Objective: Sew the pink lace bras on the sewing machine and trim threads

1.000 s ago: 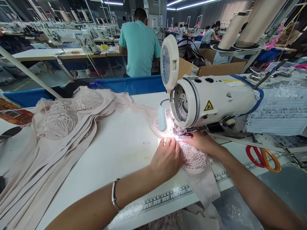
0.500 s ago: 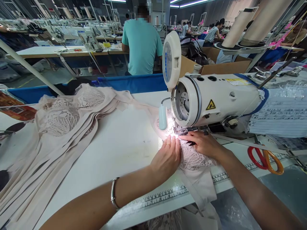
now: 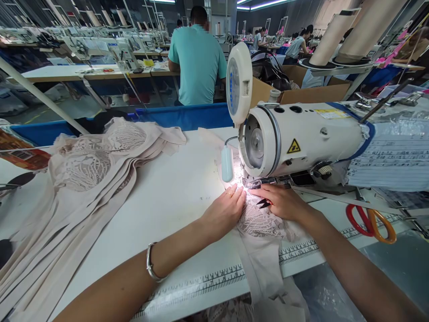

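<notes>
A pale pink lace garment piece (image 3: 258,221) lies on the white table (image 3: 167,201) under the foot of a white sewing machine (image 3: 301,134). My left hand (image 3: 223,212) rests flat on the piece's left edge, fingers together and pointing at the lit needle area. On the piece's right side, my right hand (image 3: 284,201) lies with fingertips by the presser foot. Small black thread snips (image 3: 263,203) show under its thumb. The garment's tail hangs over the table's front edge.
A stack of similar pink lace garments (image 3: 83,170) covers the table's left. Red-and-orange scissors (image 3: 368,221) lie right of the machine. A small lamp (image 3: 227,163) hangs beside the needle. A person in a teal shirt (image 3: 197,62) sits beyond, back turned. Thread cones (image 3: 362,27) stand at upper right.
The lace piece has fed away under the foot and its far end now lies behind the machine. My left hand has slid slightly left and flattened; my right hand barely moved.
</notes>
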Action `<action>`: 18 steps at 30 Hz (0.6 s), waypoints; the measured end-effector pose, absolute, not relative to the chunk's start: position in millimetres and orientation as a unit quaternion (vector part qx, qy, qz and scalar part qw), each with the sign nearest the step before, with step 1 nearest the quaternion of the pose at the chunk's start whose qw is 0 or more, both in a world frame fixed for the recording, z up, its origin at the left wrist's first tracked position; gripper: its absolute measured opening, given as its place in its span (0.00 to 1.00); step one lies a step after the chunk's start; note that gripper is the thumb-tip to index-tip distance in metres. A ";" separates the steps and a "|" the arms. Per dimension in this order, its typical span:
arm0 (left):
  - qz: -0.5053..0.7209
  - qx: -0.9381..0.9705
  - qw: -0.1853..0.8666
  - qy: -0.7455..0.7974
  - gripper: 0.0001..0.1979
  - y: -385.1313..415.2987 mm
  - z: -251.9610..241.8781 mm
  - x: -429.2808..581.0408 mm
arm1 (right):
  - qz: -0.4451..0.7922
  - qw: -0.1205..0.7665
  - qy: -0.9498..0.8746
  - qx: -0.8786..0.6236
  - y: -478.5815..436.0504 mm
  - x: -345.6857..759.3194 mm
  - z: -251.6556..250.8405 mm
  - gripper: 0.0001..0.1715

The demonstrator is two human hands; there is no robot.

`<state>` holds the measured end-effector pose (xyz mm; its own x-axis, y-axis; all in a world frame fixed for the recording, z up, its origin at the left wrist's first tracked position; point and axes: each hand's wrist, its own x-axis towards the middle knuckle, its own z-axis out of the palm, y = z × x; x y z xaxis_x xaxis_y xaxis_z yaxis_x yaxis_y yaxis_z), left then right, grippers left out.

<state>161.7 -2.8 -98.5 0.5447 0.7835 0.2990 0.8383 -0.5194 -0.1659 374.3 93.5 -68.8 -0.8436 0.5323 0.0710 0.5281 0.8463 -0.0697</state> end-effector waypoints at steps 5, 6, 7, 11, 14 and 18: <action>-0.127 -0.869 0.116 -0.464 0.21 1.5 -96.8 151.1 | 0.045 0.074 -0.961 -0.261 96.3 375.7 -75.7 0.39; -0.130 -0.870 0.111 -0.463 0.21 2.7 -96.7 148.6 | 0.048 0.079 -0.961 -0.260 96.5 375.7 -76.5 0.38; -0.132 -0.871 0.105 -0.462 0.21 4.2 -96.4 145.7 | 0.052 0.085 -0.961 -0.258 96.4 375.5 -77.1 0.38; -0.133 -0.876 0.072 -0.457 0.21 11.6 -90.2 132.7 | 0.065 0.107 -0.961 -0.247 95.3 374.2 -78.0 0.36; -0.133 -0.872 0.072 -0.466 0.20 14.4 -81.5 129.8 | 0.075 0.118 -0.961 -0.237 94.9 372.9 -79.2 0.37; -0.165 -0.847 0.085 -0.499 0.17 6.5 -76.9 146.5 | 0.091 0.133 -0.961 -0.224 96.6 372.3 -82.6 0.35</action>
